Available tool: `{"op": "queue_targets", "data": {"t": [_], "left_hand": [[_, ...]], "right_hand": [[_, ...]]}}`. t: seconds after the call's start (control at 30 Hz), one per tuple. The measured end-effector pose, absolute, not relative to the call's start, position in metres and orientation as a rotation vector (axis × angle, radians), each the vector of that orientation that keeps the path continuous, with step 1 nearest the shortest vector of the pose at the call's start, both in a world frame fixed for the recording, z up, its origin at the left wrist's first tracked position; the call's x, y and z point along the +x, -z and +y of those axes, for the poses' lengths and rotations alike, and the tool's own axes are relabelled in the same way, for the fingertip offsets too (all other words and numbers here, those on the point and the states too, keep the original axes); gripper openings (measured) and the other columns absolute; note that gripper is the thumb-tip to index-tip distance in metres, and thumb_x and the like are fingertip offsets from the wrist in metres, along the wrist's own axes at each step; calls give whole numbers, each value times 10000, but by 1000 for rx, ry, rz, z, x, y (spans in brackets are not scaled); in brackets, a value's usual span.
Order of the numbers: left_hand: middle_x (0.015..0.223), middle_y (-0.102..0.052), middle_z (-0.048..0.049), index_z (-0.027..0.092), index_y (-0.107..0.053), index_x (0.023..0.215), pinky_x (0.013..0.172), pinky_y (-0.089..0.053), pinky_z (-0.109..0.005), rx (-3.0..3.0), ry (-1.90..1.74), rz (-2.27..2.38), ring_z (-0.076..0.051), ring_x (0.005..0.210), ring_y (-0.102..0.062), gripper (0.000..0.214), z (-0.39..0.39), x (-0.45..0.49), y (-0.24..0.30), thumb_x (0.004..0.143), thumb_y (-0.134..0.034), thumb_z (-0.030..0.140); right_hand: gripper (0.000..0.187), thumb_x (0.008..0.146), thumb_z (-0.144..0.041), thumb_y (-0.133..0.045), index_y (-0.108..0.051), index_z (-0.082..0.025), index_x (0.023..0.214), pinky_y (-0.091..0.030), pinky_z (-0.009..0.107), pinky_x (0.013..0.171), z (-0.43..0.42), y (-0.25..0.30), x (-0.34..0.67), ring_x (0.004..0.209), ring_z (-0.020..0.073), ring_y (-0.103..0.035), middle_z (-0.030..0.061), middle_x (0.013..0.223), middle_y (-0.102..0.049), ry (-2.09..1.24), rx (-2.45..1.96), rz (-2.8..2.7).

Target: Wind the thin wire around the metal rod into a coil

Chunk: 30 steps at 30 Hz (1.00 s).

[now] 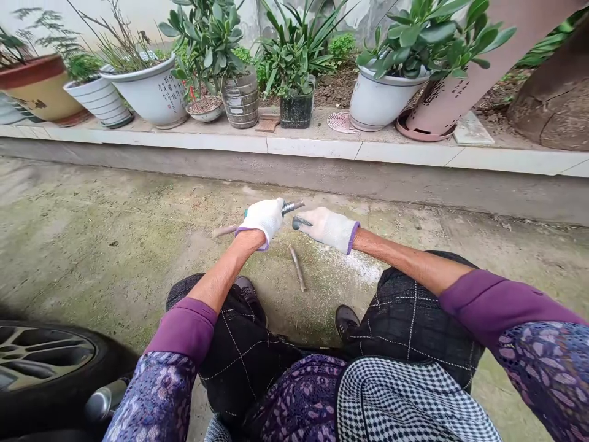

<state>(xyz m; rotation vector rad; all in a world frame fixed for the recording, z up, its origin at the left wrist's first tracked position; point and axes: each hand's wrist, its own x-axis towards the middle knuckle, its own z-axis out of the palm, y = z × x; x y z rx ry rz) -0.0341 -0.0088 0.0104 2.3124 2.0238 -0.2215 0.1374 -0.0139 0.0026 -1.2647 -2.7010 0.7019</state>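
Note:
My left hand (265, 216), in a white knit glove with a purple cuff, is closed around a wooden stick (224, 231). The stick pokes out on both sides of the fist. Beyond the fist on the right, a shiny grey-black wrapping (288, 208) circles it; the bare tip extends past that. My right hand (326, 227), in a matching glove with dark coated fingertips, hovers just right of the tip. Its fingers are drawn together; what they pinch, if anything, is not visible. A second short stick (297, 268) lies on the ground below the hands.
Potted plants line a tiled ledge (313, 147), among them a white pot (150, 92) and a pink pot (435, 104). A car wheel (46, 356) stands at lower left beside a metal cylinder (105, 399). Pale powder (361, 264) dusts the concrete near my right knee.

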Motion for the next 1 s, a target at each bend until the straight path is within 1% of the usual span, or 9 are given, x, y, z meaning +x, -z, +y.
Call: {"op": "queue_targets", "data": {"t": [0.13, 0.23, 0.3, 0.4, 0.57, 0.73, 0.8, 0.9, 1.0], "left_hand": [[946, -716, -150, 161, -637, 1114, 781, -514, -363, 2505, 342, 1923, -293, 951, -703, 304, -15, -27, -4, 923, -404, 126], [937, -717, -152, 157, -640, 1119, 754, -517, -367, 2592, 420, 1788, -307, 937, -706, 317, -20, -20, -7, 914, -401, 119], [926, -720, -144, 165, -649, 1114, 740, -516, -367, 2622, 456, 1718, -308, 912, -709, 318, -23, -17, -12, 907, -410, 129], [906, -727, -116, 199, -647, 1142, 731, -510, -350, 2610, 430, 1690, -289, 871, -711, 322, -27, -17, -20, 908, -429, 167], [927, -734, -71, 236, -654, 1128, 727, -502, -299, 2460, 167, 1688, -236, 837, -702, 283, -32, -24, -33, 920, -477, 312], [899, -721, -52, 218, -658, 1112, 738, -492, -279, 2255, -187, 1759, -194, 804, -672, 286, -28, -33, -33, 904, -498, 334], [897, -710, -42, 207, -676, 1062, 737, -486, -272, 2170, -357, 1694, -177, 805, -650, 264, -25, -36, -31, 889, -515, 325], [787, -652, -16, 166, -692, 989, 637, -467, -241, 1929, -563, 1539, -130, 683, -577, 235, -26, -36, -30, 804, -588, 268], [643, -525, 27, 148, -678, 1065, 479, -398, -201, 1575, -691, 1391, -73, 503, -426, 335, -32, -32, -34, 749, -597, 223]], "right_hand": [[302, 959, -316, -460, -710, -172, 1046, -343, 282, 624, -13, -21, 150, 712, 178, -598, 76, 875, -717, -456, -1402, -2763], [263, 933, -289, -480, -717, -175, 929, -353, 266, 628, -4, -28, 159, 706, 153, -573, 52, 839, -704, -459, -1392, -2707], [226, 906, -264, -506, -706, -168, 865, -364, 248, 615, 3, -29, 163, 679, 128, -549, 36, 807, -690, -586, -1371, -2616], [179, 857, -268, -555, -701, -167, 874, -358, 224, 511, 10, -27, 166, 541, 90, -485, 0, 683, -629, -990, -1392, -2386], [257, 764, -398, -671, -650, -146, 807, -309, 196, 347, 21, -17, 166, 405, 65, -398, -31, 531, -506, -1557, -1292, -1942], [322, 735, -444, -700, -658, -140, 833, -327, 187, 327, 18, -7, 154, 429, 64, -439, 40, 670, -648, -1705, -1201, -1785], [352, 734, -465, -702, -668, -135, 849, -329, 195, 327, 12, -6, 150, 424, 68, -436, 40, 661, -645, -1686, -1234, -1778], [396, 731, -517, -706, -654, -132, 809, -338, 208, 343, 4, -7, 150, 412, 70, -420, 19, 593, -592, -1728, -1220, -1782], [423, 713, -546, -729, -618, -145, 793, -331, 218, 354, 2, -8, 154, 429, 72, -431, 19, 624, -584, -1824, -1157, -1699]]}}
